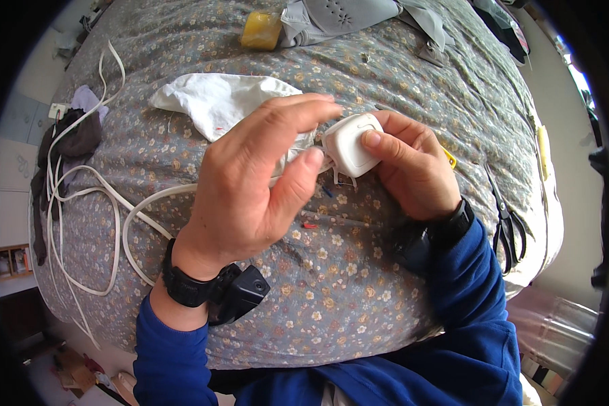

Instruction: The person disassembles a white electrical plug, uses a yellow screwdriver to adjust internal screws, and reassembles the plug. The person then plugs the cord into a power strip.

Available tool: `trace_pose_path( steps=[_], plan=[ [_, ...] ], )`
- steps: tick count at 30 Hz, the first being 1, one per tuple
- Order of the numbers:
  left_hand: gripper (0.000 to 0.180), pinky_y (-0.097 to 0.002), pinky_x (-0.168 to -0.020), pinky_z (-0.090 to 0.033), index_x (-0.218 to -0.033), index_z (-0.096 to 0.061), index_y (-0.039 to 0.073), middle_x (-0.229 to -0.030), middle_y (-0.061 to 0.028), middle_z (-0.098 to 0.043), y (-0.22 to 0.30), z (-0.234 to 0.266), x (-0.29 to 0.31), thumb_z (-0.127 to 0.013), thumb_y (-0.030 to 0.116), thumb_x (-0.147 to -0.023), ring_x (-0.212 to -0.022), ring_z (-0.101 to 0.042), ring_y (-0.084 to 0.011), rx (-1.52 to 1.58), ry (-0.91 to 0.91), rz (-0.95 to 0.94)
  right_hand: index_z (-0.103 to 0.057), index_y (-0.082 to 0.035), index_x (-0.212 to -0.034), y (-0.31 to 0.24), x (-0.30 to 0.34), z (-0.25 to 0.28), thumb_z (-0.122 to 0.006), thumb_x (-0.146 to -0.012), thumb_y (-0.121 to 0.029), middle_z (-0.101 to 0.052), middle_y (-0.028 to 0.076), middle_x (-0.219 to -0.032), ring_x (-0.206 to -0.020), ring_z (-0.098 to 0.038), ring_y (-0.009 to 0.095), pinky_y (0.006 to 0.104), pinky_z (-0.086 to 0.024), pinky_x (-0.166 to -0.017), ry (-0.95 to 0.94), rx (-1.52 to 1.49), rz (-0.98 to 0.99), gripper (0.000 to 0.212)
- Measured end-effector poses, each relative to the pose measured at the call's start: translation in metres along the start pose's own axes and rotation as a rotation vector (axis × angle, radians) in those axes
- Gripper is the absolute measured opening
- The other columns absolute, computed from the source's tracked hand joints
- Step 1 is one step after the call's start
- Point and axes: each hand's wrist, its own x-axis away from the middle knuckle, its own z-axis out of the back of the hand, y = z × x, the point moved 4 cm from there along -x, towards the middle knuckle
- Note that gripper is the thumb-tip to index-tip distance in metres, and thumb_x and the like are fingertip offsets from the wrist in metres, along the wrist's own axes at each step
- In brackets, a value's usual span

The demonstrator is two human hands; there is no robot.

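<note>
A white plastic box (pixel 353 145) with rounded corners is gripped by my right hand (pixel 413 162). The thumb presses on its face and the fingers wrap behind it. Thin pale wires or prongs stick out at its lower left side. To the left of the box, my left hand (pixel 250 176) is open, thumb and fingers apart with nothing plainly between them. A thick white cable (pixel 157 197) runs behind the left hand toward the box; where it meets the box is hidden. Behind the left hand lies a crumpled white cloth (pixel 216 101).
All this is over a flowered grey bedspread (pixel 318 298). Loops of cable (pixel 88 172) lie at the left beside dark clothing (pixel 81 135). Black scissors (pixel 506 227) rest at the right. A yellow roll (pixel 260 30) and a grey garment (pixel 338 19) lie at the far side. Small red scraps (pixel 310 225) lie nearby.
</note>
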Motion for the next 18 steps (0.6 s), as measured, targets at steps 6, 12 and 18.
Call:
trace_pose_path(
  steps=[6, 12, 18],
  plan=[
    [0.054, -0.0385, -0.091, -0.056, -0.115, -0.065, 0.005, -0.12, -0.0098, -0.067, 0.012, -0.021, 0.0, -0.072, -0.01, -0.065, -0.108, -0.065, -0.0299, -0.329, -0.113, -0.327, -0.065, 0.002, -0.11, 0.002, 0.002, 0.006, -0.065, -0.095, -0.021, -0.07, 0.006, -0.097, -0.082, -0.065, 0.009, 0.0202, -0.05, -0.071, -0.035, -0.089, -0.09, 0.027],
    [0.042, -0.0382, -0.083, -0.058, -0.108, -0.069, 0.003, -0.109, -0.0115, -0.07, 0.008, -0.021, 0.002, -0.072, -0.008, -0.067, -0.098, -0.069, -0.0311, -0.324, -0.1, -0.301, -0.067, 0.003, -0.104, 0.005, 0.001, 0.003, -0.066, -0.095, -0.027, -0.07, 0.008, -0.095, -0.08, -0.067, 0.011, 0.0225, -0.053, -0.07, -0.089, -0.106, -0.146, 0.032],
    [0.034, -0.0356, -0.078, -0.058, -0.107, -0.067, -0.001, -0.094, -0.0138, -0.07, 0.002, -0.012, 0.001, -0.074, 0.001, -0.073, -0.084, -0.07, -0.0316, -0.176, -0.073, -0.001, -0.06, 0.006, -0.115, 0.0, 0.001, 0.007, -0.055, -0.102, -0.029, -0.069, 0.01, -0.094, -0.074, -0.067, 0.013, 0.0242, -0.056, -0.064, -0.061, 0.062, -0.192, 0.038]
  ],
)
